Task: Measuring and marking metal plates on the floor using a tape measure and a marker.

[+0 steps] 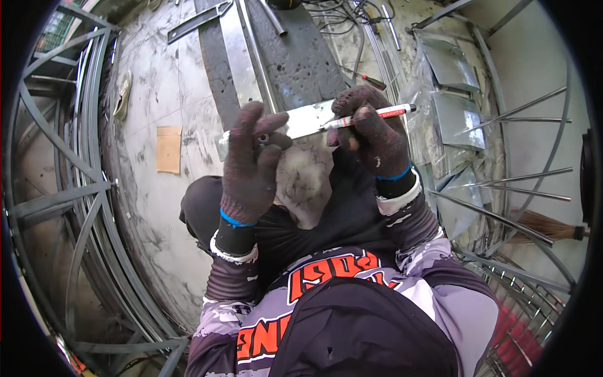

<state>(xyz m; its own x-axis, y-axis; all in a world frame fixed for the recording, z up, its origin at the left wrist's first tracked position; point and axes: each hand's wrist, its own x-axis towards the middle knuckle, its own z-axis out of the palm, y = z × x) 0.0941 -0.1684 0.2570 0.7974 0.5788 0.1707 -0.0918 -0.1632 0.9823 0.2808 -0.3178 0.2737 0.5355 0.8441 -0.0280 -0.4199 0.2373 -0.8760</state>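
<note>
My left hand [251, 163], in a dark knitted glove, grips a flat, shiny metal strip [304, 120] near its left end. The fingers cover part of the strip, and a small round detail among them is too unclear to name. In my right hand [375, 132], also gloved, is a white marker pen [386, 113] with red markings. Its tip points left, at the strip's right part, and the dark end sticks out past the fingers. Whether the tip touches the metal I cannot tell.
Beyond my hands lies a dark, pitted bench [292, 56] bearing long metal bars. A red-and-black screwdriver [375, 81] and cables [345, 19] are near it. Metal frames [94, 182] stand left, cardboard [168, 149] lies on the floor, and plastic-wrapped sheet metal pieces [458, 119] are right.
</note>
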